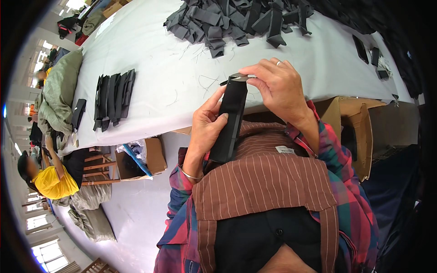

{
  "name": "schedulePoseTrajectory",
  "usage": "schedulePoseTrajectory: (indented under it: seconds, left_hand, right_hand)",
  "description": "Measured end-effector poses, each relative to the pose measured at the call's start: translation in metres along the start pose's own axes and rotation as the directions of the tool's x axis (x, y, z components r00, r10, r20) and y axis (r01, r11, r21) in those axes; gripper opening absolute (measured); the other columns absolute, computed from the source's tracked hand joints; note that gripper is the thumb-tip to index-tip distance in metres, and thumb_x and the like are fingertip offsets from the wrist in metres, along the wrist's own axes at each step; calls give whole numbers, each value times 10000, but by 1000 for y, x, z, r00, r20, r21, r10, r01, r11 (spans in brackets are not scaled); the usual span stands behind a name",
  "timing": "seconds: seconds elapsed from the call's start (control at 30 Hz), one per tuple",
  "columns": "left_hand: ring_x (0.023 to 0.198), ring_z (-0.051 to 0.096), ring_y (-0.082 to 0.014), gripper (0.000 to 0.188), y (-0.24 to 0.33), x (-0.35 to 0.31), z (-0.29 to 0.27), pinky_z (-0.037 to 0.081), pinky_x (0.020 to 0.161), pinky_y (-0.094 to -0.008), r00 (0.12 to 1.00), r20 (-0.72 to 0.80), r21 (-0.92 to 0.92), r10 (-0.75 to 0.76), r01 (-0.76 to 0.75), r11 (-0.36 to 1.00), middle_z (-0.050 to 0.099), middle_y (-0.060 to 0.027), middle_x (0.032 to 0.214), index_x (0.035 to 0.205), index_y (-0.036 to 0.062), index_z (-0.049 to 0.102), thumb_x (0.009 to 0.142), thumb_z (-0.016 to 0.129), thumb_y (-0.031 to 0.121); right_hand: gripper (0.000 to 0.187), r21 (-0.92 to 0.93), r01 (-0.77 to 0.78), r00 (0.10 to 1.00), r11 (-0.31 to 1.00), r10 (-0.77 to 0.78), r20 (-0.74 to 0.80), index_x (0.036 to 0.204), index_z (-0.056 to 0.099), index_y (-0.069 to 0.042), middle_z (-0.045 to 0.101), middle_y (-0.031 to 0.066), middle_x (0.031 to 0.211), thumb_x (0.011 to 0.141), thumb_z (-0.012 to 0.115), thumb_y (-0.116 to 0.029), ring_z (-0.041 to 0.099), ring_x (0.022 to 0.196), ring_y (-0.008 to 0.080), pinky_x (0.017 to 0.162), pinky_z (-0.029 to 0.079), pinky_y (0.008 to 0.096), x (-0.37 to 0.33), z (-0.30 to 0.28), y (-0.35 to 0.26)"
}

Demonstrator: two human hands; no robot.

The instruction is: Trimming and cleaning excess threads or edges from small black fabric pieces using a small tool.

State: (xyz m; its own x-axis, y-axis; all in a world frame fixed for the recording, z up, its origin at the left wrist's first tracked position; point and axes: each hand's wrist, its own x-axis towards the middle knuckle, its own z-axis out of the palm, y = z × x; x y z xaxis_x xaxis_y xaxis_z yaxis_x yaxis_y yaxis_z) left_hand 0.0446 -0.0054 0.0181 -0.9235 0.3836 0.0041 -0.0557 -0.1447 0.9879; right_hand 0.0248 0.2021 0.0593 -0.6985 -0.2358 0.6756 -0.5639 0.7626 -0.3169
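My left hand [209, 125] grips a long, flat black fabric piece [233, 113] at the near edge of the table, thumb on top and fingers along its left side. The piece is held tilted, its upper end pointing away from me. At that upper end, my right hand [280, 86] pinches what look like small metal thread snips [238, 77] between thumb and fingers. Their blades lie across the end of the piece; whether they cut a thread is too small to tell.
A heap of dark fabric pieces [218, 20] lies at the far side of the white-covered table [159, 68]. Several black pieces [114, 98] are lined up at the left. Cardboard boxes [364, 136] stand below the edge. A person in yellow [52, 182] works at far left.
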Motion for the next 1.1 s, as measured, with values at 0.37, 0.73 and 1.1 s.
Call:
schedulePoseTrajectory:
  seconds: [0.37, 0.73, 1.1]
  left_hand:
    - [851, 587, -58, 657, 7, -10, 1, 493, 749, -211, 999, 20, 31, -25, 24, 999, 650, -47, 1015, 1414, 51, 421, 785, 437, -135]
    - [1155, 560, -173, 626, -4, -7, -2, 406, 980, -262, 990, 47, 396, 134, -141, 907, 624, -149, 1229, 1323, 40, 520, 722, 434, -115]
    - [936, 581, -74, 741, 16, -13, -5, 465, 827, -213, 994, 105, 57, 21, -27, 998, 625, -33, 1116, 1448, 68, 368, 744, 422, -156]
  right_hand:
    - [412, -166, 101, 992, 981, -86, 95, 1092, 694, -272, 480, 2, 685, 773, 581, -37, 494, 640, 213, 617, 352, 315, -9, -11, -6]
    - [413, -44, 71, 987, 997, -64, 151, 1052, 709, -280, 465, 57, 643, 763, 523, -51, 518, 583, 270, 545, 402, 385, -19, -8, 1]
    - [301, 363, -277, 961, 890, 246, 128, 1097, 688, -234, 620, 81, 796, 878, 547, -82, 601, 707, 287, 622, 474, 348, -12, -5, -19]
